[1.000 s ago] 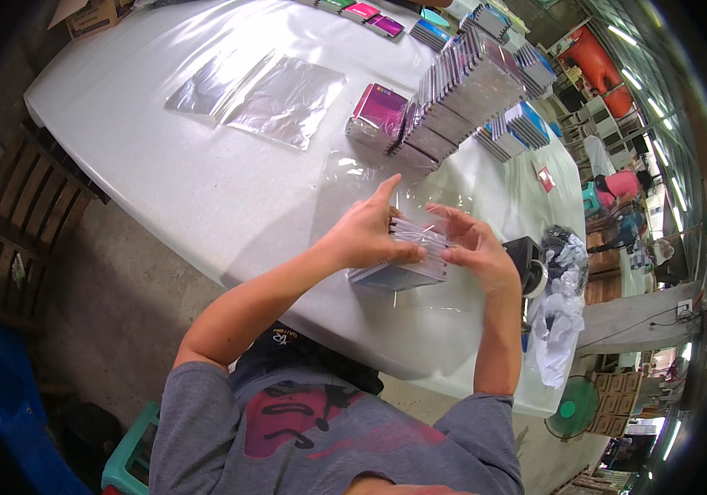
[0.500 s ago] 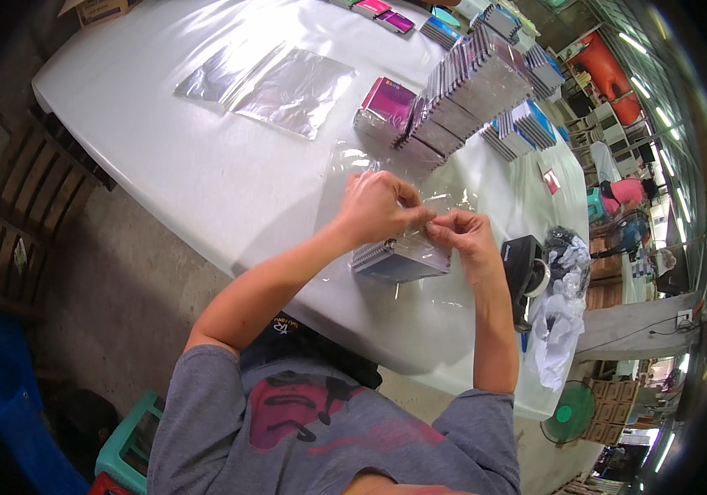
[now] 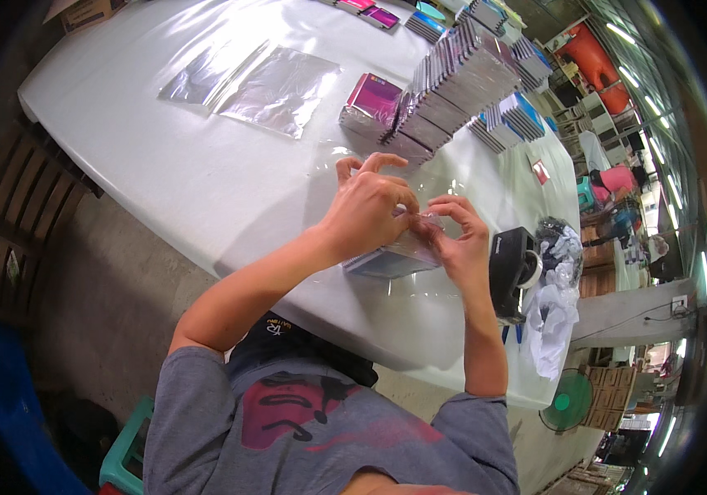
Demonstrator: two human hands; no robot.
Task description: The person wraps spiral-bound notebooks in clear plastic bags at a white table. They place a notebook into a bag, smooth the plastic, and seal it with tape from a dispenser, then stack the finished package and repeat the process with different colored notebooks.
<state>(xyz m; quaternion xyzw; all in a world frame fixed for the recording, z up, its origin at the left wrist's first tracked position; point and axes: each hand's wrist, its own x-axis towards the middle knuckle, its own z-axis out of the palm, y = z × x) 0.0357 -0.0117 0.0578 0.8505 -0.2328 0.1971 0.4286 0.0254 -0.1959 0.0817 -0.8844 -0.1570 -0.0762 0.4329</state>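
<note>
A small stack of spiral-bound notebooks [image 3: 388, 262] lies in front of me, with a clear plastic bag [image 3: 413, 242] around it. My left hand [image 3: 370, 205] is over the stack's far left side, thumb and forefinger pinching the plastic while its other fingers stand raised and curled. From the right, my right hand [image 3: 462, 239] pinches the same film with thumb and fingers, close against the left fingertips. The hands partly hide the bag's upper edge and the notebooks' tops.
Beyond my hands stand wrapped notebook stacks [image 3: 467, 78] and a pink-covered stack [image 3: 372, 101]. Flat clear plastic bags [image 3: 279, 89] lie farther left on the white table [image 3: 147, 165]. At right are a black tape dispenser [image 3: 508, 272] and crumpled plastic [image 3: 553, 318].
The fingers of my left hand have lifted and spread apart above its pinch. My right fingers have straightened somewhat, still on the plastic. The whole view has shifted slightly.
</note>
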